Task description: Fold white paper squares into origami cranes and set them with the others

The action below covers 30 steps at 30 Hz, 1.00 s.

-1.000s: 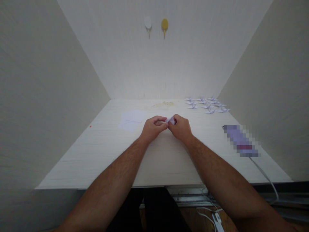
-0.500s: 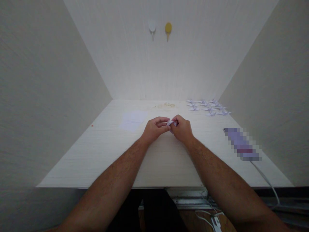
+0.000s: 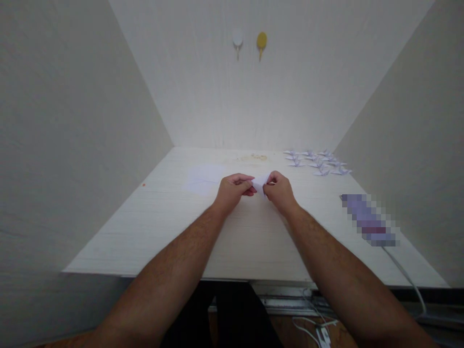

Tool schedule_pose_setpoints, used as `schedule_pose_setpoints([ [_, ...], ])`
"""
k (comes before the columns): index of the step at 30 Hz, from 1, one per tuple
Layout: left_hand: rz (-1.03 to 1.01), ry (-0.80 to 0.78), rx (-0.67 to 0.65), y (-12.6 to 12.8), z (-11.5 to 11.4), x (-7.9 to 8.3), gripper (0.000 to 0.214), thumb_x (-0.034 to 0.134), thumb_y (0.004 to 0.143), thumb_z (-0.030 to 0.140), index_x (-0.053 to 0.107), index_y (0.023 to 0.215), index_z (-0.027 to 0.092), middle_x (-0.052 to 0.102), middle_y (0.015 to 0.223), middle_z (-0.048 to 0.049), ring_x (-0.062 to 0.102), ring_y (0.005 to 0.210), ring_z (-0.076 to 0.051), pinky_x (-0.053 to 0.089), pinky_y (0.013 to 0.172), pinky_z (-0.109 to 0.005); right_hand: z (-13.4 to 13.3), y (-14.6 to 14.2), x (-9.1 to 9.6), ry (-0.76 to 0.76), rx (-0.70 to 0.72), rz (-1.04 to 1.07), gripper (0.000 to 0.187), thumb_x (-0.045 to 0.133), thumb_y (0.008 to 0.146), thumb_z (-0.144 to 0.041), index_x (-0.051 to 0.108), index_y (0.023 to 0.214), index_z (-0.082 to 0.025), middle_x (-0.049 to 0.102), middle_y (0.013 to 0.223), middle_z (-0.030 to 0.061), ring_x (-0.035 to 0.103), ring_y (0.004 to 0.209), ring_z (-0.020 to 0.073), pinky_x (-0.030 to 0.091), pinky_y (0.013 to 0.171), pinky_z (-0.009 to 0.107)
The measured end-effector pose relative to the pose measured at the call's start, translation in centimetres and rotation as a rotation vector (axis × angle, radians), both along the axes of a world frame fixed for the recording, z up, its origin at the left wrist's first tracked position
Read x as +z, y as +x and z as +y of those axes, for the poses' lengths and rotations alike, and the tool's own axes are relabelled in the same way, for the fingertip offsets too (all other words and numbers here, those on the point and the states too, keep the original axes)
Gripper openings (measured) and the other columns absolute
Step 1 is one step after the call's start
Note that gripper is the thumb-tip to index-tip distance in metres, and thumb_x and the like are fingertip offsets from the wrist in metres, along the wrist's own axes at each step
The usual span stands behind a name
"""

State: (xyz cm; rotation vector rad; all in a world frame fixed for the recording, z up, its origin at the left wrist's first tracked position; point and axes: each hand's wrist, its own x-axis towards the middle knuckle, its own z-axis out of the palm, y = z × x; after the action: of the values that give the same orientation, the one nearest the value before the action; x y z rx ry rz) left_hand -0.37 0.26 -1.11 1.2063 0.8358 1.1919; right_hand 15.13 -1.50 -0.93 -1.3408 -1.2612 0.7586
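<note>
A small piece of pale folded paper [image 3: 260,182] is held just above the middle of the white table [image 3: 152,227]. My left hand [image 3: 232,191] pinches its left side with fingers curled. My right hand [image 3: 281,192] pinches its right side, thumb on top. Both forearms reach in from the near edge. Most of the paper is hidden between the fingers.
Flat white paper sheets [image 3: 205,178] lie on the table left of my hands. Several small folded paper cranes [image 3: 318,162] stand at the back right. A blurred-out flat object [image 3: 369,220] with a white cable [image 3: 408,278] lies at the right. Two hooks [image 3: 249,41] hang on the back wall.
Both hands have pulled slightly apart, and more of the folded paper shows between them. The view has shifted a little to the left.
</note>
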Motion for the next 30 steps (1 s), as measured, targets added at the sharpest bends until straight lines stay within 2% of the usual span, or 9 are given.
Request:
schedule_pose_setpoints([
  [4, 0.047, 0.016, 0.163, 0.12, 0.21, 0.13, 0.023, 0.073, 0.068, 0.026, 0.07, 0.085, 0.01, 0.07, 0.065, -0.0067, 0.067, 0.06, -0.016, 0.056, 0.061, -0.03, -0.38, -0.02, 0.61, 0.161, -0.112, -0.043, 0.018, 0.066, 0.062, -0.028, 0.052, 0.07, -0.02, 0.048, 0.058, -0.0057, 0.041, 0.052, 0.0087, 0.033, 0.049, 0.022],
  [7, 0.073, 0.044, 0.228, 0.25, 0.25, 0.15, 0.019, 0.071, 0.069, 0.023, 0.071, 0.083, 0.011, 0.071, 0.066, -0.0063, 0.069, 0.063, -0.017, 0.056, 0.06, -0.028, -0.76, -0.15, 0.95, 0.051, 0.011, 0.06, 0.022, 0.066, 0.067, -0.036, 0.064, 0.077, -0.016, 0.049, 0.056, -0.0048, 0.04, 0.049, 0.009, 0.031, 0.047, 0.023],
  [10, 0.066, 0.054, 0.197, 0.34, 0.1, 0.15, 0.016, 0.071, 0.068, 0.02, 0.07, 0.081, 0.011, 0.07, 0.065, -0.0053, 0.069, 0.063, -0.017, 0.057, 0.06, -0.028, -0.99, -0.27, 0.9, -0.057, 0.117, 0.051, 0.03, 0.069, 0.067, -0.042, 0.069, 0.078, -0.015, 0.044, 0.05, -0.0063, 0.033, 0.044, 0.0081, 0.023, 0.043, 0.024],
  [13, 0.041, 0.031, 0.127, 0.31, 0.0, 0.13, 0.017, 0.072, 0.067, 0.02, 0.07, 0.081, 0.011, 0.071, 0.066, -0.0058, 0.069, 0.063, -0.017, 0.058, 0.061, -0.028, -1.05, -0.21, 0.8, -0.048, 0.132, 0.0, 0.026, 0.071, 0.066, -0.04, 0.069, 0.072, -0.014, 0.04, 0.049, -0.0068, 0.029, 0.045, 0.007, 0.018, 0.044, 0.024],
  [18, 0.033, 0.006, 0.053, 0.13, 0.14, -0.01, 0.017, 0.071, 0.069, 0.021, 0.069, 0.082, 0.01, 0.071, 0.066, -0.0071, 0.069, 0.062, -0.017, 0.058, 0.062, -0.03, -0.95, 0.2, 0.91, -0.069, 0.141, -0.028, 0.023, 0.07, 0.067, -0.037, 0.066, 0.065, -0.015, 0.044, 0.05, -0.0053, 0.031, 0.047, 0.0069, 0.021, 0.045, 0.023],
  [22, 0.039, 0.019, 0.048, 0.04, 0.25, -0.2, 0.017, 0.071, 0.069, 0.021, 0.069, 0.082, 0.011, 0.07, 0.064, -0.0057, 0.067, 0.059, -0.015, 0.058, 0.062, -0.03, -0.88, 0.28, 0.89, -0.107, 0.125, -0.046, 0.024, 0.07, 0.067, -0.037, 0.062, 0.06, -0.016, 0.041, 0.046, -0.006, 0.032, 0.044, 0.007, 0.022, 0.044, 0.023],
  [30, -0.003, -0.006, 0.029, -0.04, 0.04, -0.07, 0.024, 0.075, 0.067, 0.028, 0.068, 0.083, 0.011, 0.07, 0.065, -0.0066, 0.068, 0.061, -0.016, 0.058, 0.065, -0.033, -0.99, 0.23, 0.63, -0.087, 0.184, 0.044, 0.027, 0.071, 0.067, -0.041, 0.061, 0.063, -0.017, 0.041, 0.049, -0.0062, 0.032, 0.043, 0.0073, 0.02, 0.042, 0.024],
])
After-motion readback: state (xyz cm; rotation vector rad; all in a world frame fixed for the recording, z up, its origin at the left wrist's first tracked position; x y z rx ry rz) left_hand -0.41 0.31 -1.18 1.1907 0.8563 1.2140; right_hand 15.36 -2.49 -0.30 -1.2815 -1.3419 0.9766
